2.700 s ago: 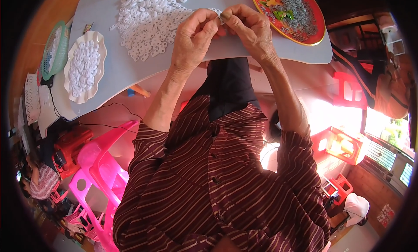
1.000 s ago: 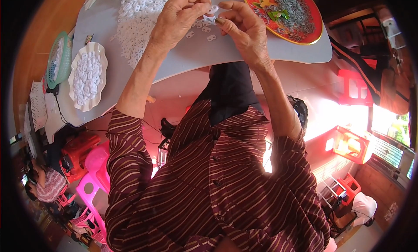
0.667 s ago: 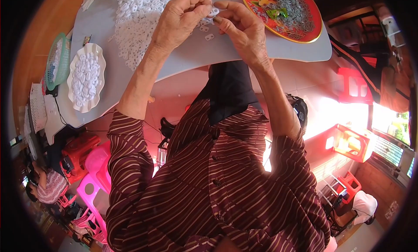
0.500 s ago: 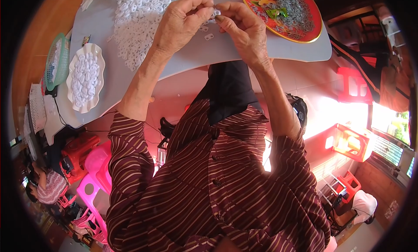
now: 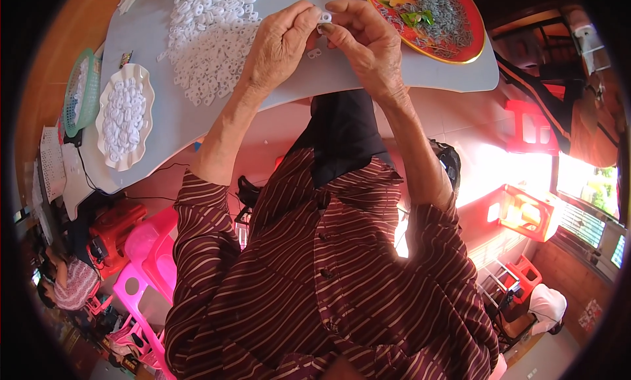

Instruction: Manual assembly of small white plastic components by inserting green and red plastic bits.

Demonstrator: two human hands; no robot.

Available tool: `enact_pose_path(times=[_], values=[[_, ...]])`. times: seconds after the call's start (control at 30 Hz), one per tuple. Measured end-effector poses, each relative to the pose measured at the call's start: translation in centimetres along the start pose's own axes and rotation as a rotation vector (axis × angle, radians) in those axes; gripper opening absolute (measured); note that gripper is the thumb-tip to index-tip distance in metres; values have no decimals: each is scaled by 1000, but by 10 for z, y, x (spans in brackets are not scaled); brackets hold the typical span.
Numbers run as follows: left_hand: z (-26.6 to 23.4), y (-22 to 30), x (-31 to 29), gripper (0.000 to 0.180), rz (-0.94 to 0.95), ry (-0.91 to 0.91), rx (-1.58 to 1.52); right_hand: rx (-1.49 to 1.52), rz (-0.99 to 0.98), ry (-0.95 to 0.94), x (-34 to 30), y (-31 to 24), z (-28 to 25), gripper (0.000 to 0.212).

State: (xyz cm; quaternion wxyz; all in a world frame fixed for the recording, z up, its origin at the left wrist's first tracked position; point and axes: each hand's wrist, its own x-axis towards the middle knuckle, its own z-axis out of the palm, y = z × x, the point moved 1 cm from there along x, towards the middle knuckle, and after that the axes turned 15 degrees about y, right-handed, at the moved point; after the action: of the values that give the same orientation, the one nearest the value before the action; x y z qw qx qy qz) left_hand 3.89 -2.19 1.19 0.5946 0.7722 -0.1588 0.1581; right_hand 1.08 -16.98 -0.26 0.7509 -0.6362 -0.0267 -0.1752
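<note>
Over the near edge of the table, my right hand (image 5: 371, 51) pinches a small white plastic clip (image 5: 326, 17) with two round holes between thumb and forefinger. My left hand (image 5: 281, 48) is closed right beside it, its fingertips at the clip's left side; what they grip is hidden. Below the hands, another white clip (image 5: 314, 53) lies on the grey tabletop (image 5: 289, 80). A large heap of white plastic clips (image 5: 207, 58) spreads to the left of my left hand. At the right, a red round tray (image 5: 453, 55) with a gold rim bears many thin grey metal nails (image 5: 447, 19).
A white wavy-edged dish (image 5: 148, 111) full of white clips stands at the table's left, next to a green mesh basket (image 5: 71, 104). Pink chairs (image 5: 141, 268) and red stools (image 5: 532, 212) stand on the floor. Another person (image 5: 75, 285) sits far left.
My left hand has come down slightly and its fingers have closed more tightly near the clip. My right hand stays almost where it was, with the clip in its pinch.
</note>
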Motion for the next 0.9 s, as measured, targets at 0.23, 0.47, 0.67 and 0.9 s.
enact_pose_path(times=[0.23,0.47,0.67,0.9], values=[[1,-6,-2,27,39,28,12,28,10,14,-1,0,1,26],[6,-5,-6,27,15,27,-23,-15,5,52,-1,0,1,25],[-1,-3,-4,26,15,11,26,-62,7,0,0,1,1,25],[-1,-1,-5,29,-4,17,-54,9,-5,-37,-2,1,5,25]])
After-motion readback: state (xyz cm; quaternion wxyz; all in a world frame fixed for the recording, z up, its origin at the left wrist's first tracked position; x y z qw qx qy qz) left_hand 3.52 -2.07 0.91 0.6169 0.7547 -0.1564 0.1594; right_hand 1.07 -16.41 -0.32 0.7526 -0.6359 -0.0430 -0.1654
